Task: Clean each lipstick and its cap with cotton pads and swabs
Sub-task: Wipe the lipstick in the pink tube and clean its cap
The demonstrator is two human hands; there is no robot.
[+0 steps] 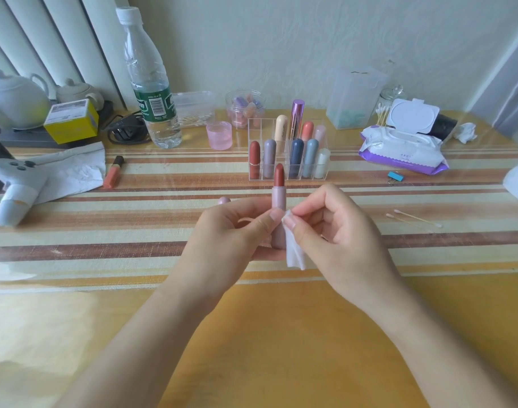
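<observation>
Pink-tubed red lipstick [279, 198] stands upright, clasped in the curled left grip [231, 231]; the right grip [337, 231] pinches a white cotton pad [294, 254] against its side.

The lipstick [279, 203] has a matt pink plastic case and a smooth, waxy red-brown stick. The cotton pad [294, 257] against it looks soft, white and fibrous. The table [281, 334] wears a glossy clear sheet over coarse-woven striped cloth. The far organiser [262, 129] is clear, shiny plastic, and one tube [296, 119] in it has a mirror-bright metallic purple finish. At far left the water bottle [147, 60] is clear ribbed plastic. The paper [75, 169] at left is white, matt and creased.
</observation>
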